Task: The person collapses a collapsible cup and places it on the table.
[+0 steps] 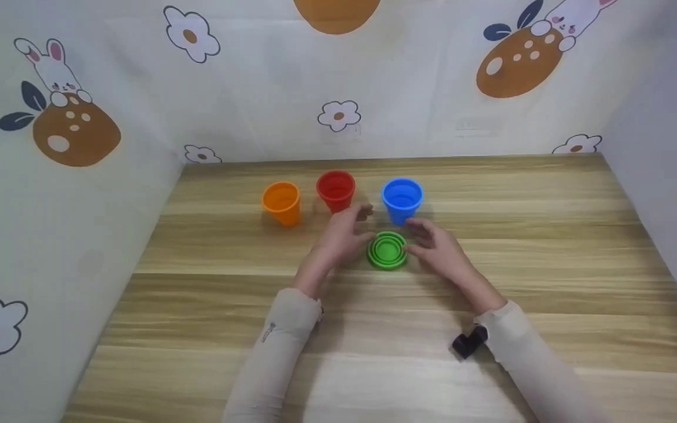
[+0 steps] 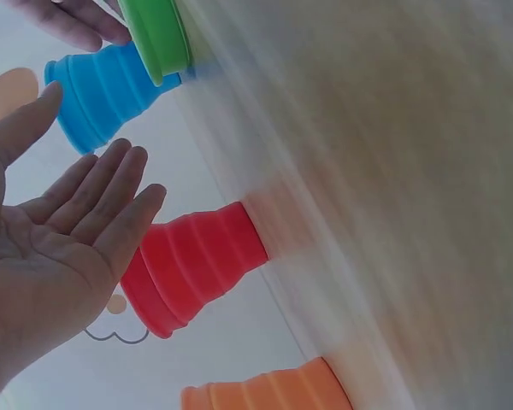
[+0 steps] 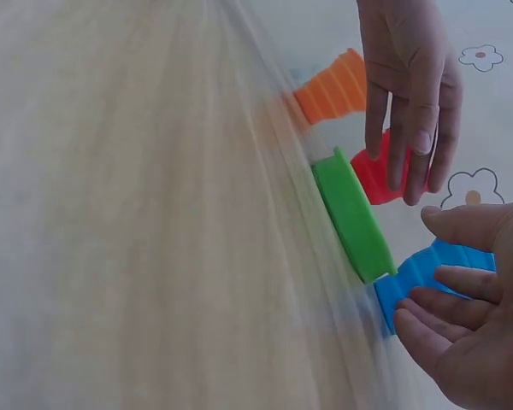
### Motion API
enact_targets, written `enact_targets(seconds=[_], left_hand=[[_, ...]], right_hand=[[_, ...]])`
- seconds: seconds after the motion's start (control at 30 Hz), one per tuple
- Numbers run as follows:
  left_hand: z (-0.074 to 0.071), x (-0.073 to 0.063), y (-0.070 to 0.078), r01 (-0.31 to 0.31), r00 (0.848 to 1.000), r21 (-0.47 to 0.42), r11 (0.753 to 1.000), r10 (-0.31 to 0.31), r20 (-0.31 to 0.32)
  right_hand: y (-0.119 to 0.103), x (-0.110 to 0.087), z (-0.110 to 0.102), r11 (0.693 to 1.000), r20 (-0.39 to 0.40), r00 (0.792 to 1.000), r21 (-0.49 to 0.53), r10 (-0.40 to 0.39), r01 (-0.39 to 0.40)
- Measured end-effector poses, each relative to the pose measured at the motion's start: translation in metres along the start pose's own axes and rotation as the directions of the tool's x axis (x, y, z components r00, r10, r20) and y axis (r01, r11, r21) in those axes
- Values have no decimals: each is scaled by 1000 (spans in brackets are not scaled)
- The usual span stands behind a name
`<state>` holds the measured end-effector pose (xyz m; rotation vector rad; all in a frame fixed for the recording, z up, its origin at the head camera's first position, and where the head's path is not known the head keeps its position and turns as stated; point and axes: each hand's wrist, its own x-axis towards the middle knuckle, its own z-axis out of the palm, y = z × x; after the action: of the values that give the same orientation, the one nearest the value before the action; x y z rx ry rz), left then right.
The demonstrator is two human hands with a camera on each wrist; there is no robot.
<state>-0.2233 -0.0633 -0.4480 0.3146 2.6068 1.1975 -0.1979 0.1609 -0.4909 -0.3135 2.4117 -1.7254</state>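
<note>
A green collapsible cup (image 1: pixel 387 251), folded flat into rings, lies on the table between the two hands. The left hand (image 1: pixel 343 238) hovers at its left, fingers extended and palm turned inward, with nothing in its grasp. On the other side the right hand (image 1: pixel 437 248) has its fingers loosely bent and thumb near the green rim; it holds nothing. Behind them stand three expanded cups with ribbed sides: orange (image 1: pixel 282 202), red (image 1: pixel 336 189) and blue (image 1: pixel 402 200). In the left wrist view, the left hand (image 2: pixel 68 222) overlaps the red cup (image 2: pixel 197 265).
The wood-grain table (image 1: pixel 215 329) meets a patterned back wall (image 1: pixel 268 94) just behind the cups. Side walls stand at left and right. A small black device (image 1: pixel 469 342) sits at the right sleeve's cuff.
</note>
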Motion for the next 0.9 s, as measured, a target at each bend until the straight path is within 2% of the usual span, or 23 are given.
enact_targets(seconds=[0.13,0.5,0.77,0.9], left_hand=[[-1,4,1,-23,1000,-4,1000,23,-11],[3,10,5,-35,999,-107,994,31,-40],[7,14,10,-4,1000,-158,987,2,-16],[10,16,9,-19,1000,-172,985,17,-11]], right_hand=[[-3,2,-6,1000,-49,999,-16,7,-8],[-8,6,-14,1000,-174,985,32,7,-1],[-6,12,-15,1000,-186,982,19,-7,11],[-5,14,-15,999,-172,985,34,-11,18]])
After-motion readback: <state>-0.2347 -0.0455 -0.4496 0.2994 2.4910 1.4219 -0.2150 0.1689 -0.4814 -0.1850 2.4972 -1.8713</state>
